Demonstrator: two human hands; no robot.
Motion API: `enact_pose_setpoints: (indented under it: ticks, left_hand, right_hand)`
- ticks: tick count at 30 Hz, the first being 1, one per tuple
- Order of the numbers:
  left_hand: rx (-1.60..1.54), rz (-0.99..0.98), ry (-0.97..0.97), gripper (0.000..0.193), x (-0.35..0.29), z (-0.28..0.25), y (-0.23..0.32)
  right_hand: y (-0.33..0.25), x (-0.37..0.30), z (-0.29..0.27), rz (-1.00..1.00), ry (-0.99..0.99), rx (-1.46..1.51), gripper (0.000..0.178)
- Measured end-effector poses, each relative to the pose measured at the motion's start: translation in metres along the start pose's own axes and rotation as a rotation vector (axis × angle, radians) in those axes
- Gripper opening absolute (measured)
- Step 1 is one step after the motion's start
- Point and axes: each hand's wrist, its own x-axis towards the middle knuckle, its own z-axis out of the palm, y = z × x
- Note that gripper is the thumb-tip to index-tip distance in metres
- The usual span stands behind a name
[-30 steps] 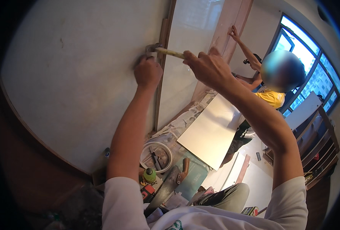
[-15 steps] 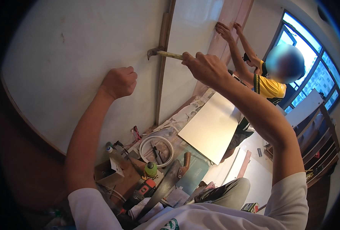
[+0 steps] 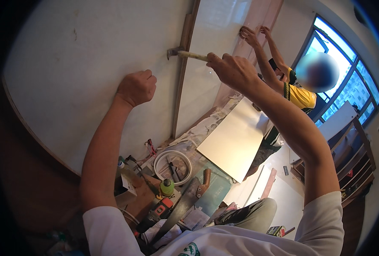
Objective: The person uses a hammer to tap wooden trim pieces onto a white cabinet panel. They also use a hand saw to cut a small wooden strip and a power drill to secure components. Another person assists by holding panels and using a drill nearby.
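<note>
My right hand grips a claw hammer by its light handle, arm raised. The metal head is in front of a narrow wooden strip running up the white wall; whether it touches cannot be told. Lower and to the left, my left hand is closed in a fist close to the pale wall panel. Anything inside its curled fingers is hidden.
Below are a white cable coil, a handsaw, a red-and-black power tool, a green bottle and an open box. A white board lies beyond. At right, another person in yellow reaches to a pinkish panel.
The hammer and my right hand have shifted slightly up and to the right. My left fist has risen a little, still closed. The whole view has also moved slightly.
</note>
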Motion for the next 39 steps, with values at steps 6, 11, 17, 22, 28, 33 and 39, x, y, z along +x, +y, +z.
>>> enact_pose_setpoints:
  ticks: [6,11,17,22,28,33,39]
  left_hand:
    - [0.031,-0.007,-0.014,0.012,-0.006,0.004,-0.005]
    - [0.039,0.009,0.008,0.013,-0.005,0.001,-0.004]
    - [0.038,-0.012,0.005,0.013,-0.003,0.005,-0.002]
    - [0.036,-0.013,-0.001,0.013,-0.006,0.003,-0.005]
    - [0.017,-0.009,0.019,0.014,-0.002,0.000,0.000]
    - [0.029,-0.043,-0.004,0.010,0.001,0.007,0.005]
    - [-0.004,-0.180,0.179,0.016,0.014,-0.003,0.006]
  right_hand:
    - [0.004,0.011,-0.024,0.033,0.110,0.025,0.021]
    - [0.010,0.024,-0.032,0.040,0.179,-0.011,0.021]
    - [0.035,0.041,-0.026,0.073,0.210,0.004,0.022]
    - [0.033,0.043,-0.023,0.029,0.251,-0.042,0.022]
    - [0.027,0.036,-0.027,0.017,0.322,-0.031,0.026]
    - [0.047,0.035,-0.026,0.048,0.302,0.008,0.025]
    - [-0.018,-0.096,-0.045,0.278,0.240,0.339,0.027]
